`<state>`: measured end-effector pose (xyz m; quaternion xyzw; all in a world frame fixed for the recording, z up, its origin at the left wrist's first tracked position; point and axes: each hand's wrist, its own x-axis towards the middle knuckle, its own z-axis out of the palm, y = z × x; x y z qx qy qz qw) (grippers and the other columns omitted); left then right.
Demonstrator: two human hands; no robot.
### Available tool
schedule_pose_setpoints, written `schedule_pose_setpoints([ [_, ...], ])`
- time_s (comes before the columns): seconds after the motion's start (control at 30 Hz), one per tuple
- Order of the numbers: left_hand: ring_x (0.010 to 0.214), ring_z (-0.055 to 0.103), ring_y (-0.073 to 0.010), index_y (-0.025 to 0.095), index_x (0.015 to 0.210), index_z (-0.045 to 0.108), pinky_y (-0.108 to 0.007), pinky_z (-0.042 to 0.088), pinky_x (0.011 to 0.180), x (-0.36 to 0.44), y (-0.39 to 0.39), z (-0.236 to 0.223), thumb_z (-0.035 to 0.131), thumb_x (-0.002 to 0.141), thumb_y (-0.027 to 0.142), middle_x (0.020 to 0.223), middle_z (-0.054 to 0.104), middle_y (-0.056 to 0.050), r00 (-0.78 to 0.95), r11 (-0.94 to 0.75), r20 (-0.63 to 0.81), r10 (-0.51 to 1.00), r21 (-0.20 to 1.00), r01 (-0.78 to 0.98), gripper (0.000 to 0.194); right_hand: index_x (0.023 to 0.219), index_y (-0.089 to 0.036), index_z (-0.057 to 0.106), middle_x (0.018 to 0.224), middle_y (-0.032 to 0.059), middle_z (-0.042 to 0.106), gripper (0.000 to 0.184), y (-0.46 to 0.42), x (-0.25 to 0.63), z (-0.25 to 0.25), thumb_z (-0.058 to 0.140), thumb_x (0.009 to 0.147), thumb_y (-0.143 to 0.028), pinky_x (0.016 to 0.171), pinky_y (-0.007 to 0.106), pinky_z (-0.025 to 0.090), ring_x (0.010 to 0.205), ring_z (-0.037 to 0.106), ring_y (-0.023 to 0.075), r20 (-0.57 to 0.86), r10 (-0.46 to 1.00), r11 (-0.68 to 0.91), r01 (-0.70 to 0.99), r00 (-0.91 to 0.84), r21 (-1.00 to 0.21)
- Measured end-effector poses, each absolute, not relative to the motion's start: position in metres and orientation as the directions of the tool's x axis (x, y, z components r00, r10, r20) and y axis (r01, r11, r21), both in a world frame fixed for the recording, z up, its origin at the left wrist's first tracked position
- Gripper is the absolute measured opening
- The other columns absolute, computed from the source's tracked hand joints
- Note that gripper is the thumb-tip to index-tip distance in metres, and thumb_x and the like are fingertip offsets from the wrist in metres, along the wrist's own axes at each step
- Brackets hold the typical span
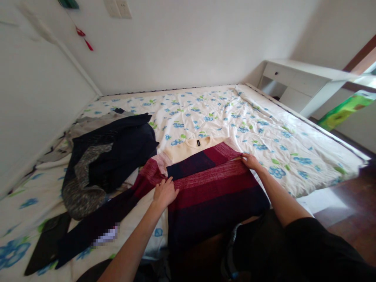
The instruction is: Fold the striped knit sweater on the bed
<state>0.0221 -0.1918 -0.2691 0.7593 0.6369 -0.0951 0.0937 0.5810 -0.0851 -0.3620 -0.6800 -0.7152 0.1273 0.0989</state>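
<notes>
A knit sweater (pixel 211 188) in red, navy and cream stripes lies spread on the bed, its cream ribbed collar (pixel 198 143) at the far end. One long dark sleeve (pixel 100 223) runs toward the lower left. My left hand (pixel 165 192) rests on the fabric near the sleeve seam, and I cannot tell whether it grips. My right hand (pixel 250 161) pinches the sweater's folded right edge between its fingers. The sweater's near end drops over the bed's edge, out of sight.
A heap of dark and grey speckled clothes (pixel 117 152) lies left of the sweater, with a flat black item (pixel 47 244) nearer. The bed's blue-flowered quilt (pixel 205 113) runs to the far wall. A white desk (pixel 296 82) stands beyond the bed; a wooden floor (pixel 352 196) lies right.
</notes>
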Motion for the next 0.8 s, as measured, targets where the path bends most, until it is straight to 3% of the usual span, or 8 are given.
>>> schedule_pose_setpoints([
  [0.1, 0.148, 0.069, -0.0439, 0.022, 0.125, 0.09, -0.06, 0.06, 0.117, 0.004, -0.178, -0.272, 0.065, 0.103, 0.032, 0.174, 0.068, -0.016, 0.194, -0.171, -0.262, 0.945, 0.11, 0.979, 0.035, 0.121, -0.023, 0.09, 0.131, 0.0099, 0.088, 0.034, -0.088, 0.58, -0.356, 0.06, 0.105, -0.021, 0.119, 0.039, 0.058, 0.127, 0.081, 0.0301, 0.034, 0.997, -0.045, 0.914, 0.064, -0.404],
  [0.17, 0.133, 0.077, -0.0377, 0.024, 0.111, 0.089, -0.052, 0.062, 0.114, -0.005, -0.169, -0.273, 0.062, 0.102, 0.028, 0.154, 0.081, -0.015, 0.219, -0.187, -0.2, 0.955, 0.164, 0.969, 0.028, 0.111, -0.023, 0.091, 0.125, 0.0103, 0.09, 0.031, -0.088, 0.577, -0.352, 0.061, 0.103, -0.021, 0.119, 0.041, 0.059, 0.123, 0.083, 0.0315, 0.075, 0.989, -0.083, 0.895, 0.128, -0.438],
  [0.27, 0.127, 0.077, -0.0341, 0.025, 0.111, 0.085, -0.047, 0.061, 0.115, -0.006, -0.159, -0.275, 0.056, 0.103, 0.025, 0.131, 0.087, -0.014, 0.258, -0.244, -0.045, 0.965, 0.197, 0.95, 0.03, 0.123, -0.022, 0.09, 0.137, 0.0126, 0.087, 0.036, -0.085, 0.568, -0.35, 0.059, 0.104, -0.023, 0.125, 0.045, 0.057, 0.131, 0.081, 0.0321, 0.18, 0.973, -0.038, 0.876, 0.141, -0.482],
  [0.37, 0.152, 0.067, -0.0342, 0.022, 0.145, 0.079, -0.051, 0.054, 0.129, 0.003, -0.157, -0.288, 0.053, 0.107, 0.032, 0.163, 0.075, -0.016, 0.315, -0.321, 0.066, 0.947, 0.234, 0.918, 0.047, 0.148, -0.021, 0.082, 0.159, 0.0137, 0.077, 0.048, -0.08, 0.561, -0.354, 0.056, 0.108, -0.026, 0.135, 0.051, 0.05, 0.147, 0.073, 0.0317, 0.19, 0.98, 0.039, 0.867, 0.065, -0.496],
  [0.47, 0.174, 0.049, -0.0364, 0.02, 0.172, 0.063, -0.057, 0.044, 0.139, 0.008, -0.161, -0.309, 0.051, 0.111, 0.046, 0.187, 0.052, -0.016, 0.38, -0.363, -0.023, 0.925, 0.243, 0.899, 0.067, 0.163, -0.02, 0.072, 0.168, 0.0149, 0.071, 0.057, -0.08, 0.562, -0.362, 0.053, 0.11, -0.028, 0.141, 0.056, 0.043, 0.156, 0.067, 0.0322, 0.04, 0.996, 0.085, 0.885, -0.075, -0.458],
  [0.57, 0.181, 0.036, -0.0373, 0.019, 0.18, 0.054, -0.06, 0.038, 0.143, 0.005, -0.165, -0.324, 0.048, 0.113, 0.052, 0.193, 0.042, -0.017, 0.386, -0.353, -0.13, 0.914, 0.217, 0.91, 0.075, 0.176, -0.016, 0.058, 0.181, 0.02, 0.058, 0.066, -0.086, 0.567, -0.37, 0.054, 0.112, -0.032, 0.143, 0.062, 0.037, 0.165, 0.058, 0.0362, -0.098, 0.991, 0.041, 0.916, -0.087, -0.4],
  [0.63, 0.183, 0.031, -0.037, 0.017, 0.182, 0.051, -0.059, 0.034, 0.144, 0.004, -0.167, -0.326, 0.046, 0.113, 0.053, 0.195, 0.037, -0.018, 0.383, -0.347, -0.158, 0.91, 0.214, 0.913, 0.078, 0.182, -0.018, 0.048, 0.187, 0.0227, 0.048, 0.071, -0.092, 0.566, -0.373, 0.053, 0.115, -0.04, 0.142, 0.072, 0.033, 0.172, 0.048, 0.0416, -0.167, 0.986, -0.04, 0.933, -0.022, -0.359],
  [0.8, 0.181, 0.037, -0.0356, 0.015, 0.178, 0.058, -0.055, 0.037, 0.144, 0.006, -0.178, -0.309, 0.053, 0.11, 0.05, 0.191, 0.044, -0.02, 0.339, -0.299, -0.141, 0.93, 0.244, 0.922, 0.076, 0.189, -0.022, 0.034, 0.193, 0.0286, 0.032, 0.086, -0.109, 0.547, -0.366, 0.047, 0.117, -0.067, 0.133, 0.089, 0.03, 0.179, 0.032, 0.0517, -0.256, 0.962, -0.175, 0.934, 0.095, -0.311],
])
